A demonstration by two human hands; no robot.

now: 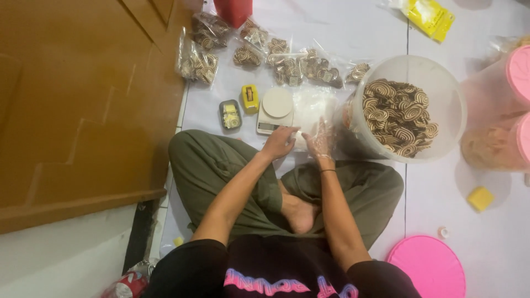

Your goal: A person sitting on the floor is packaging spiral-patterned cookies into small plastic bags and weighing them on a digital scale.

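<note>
At frame centre we log both hands — left hand (280,142) and gloved right hand (319,140) pinching one empty plastic bag (310,110) — several sealed cookie packs (287,63) done, tub (411,69) still full.

A big clear tub (450,83) of swirl cookies (398,116) stands on the floor. A pink lid (426,267) lies near it, and a yellow sponge (480,198). Filled cookie bags (287,66) lie beyond a small white scale (276,110).

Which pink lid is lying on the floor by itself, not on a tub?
The round pink lid lying flat beside the person's right knee. The other two pink lids sit on tubs at the right edge.
</note>
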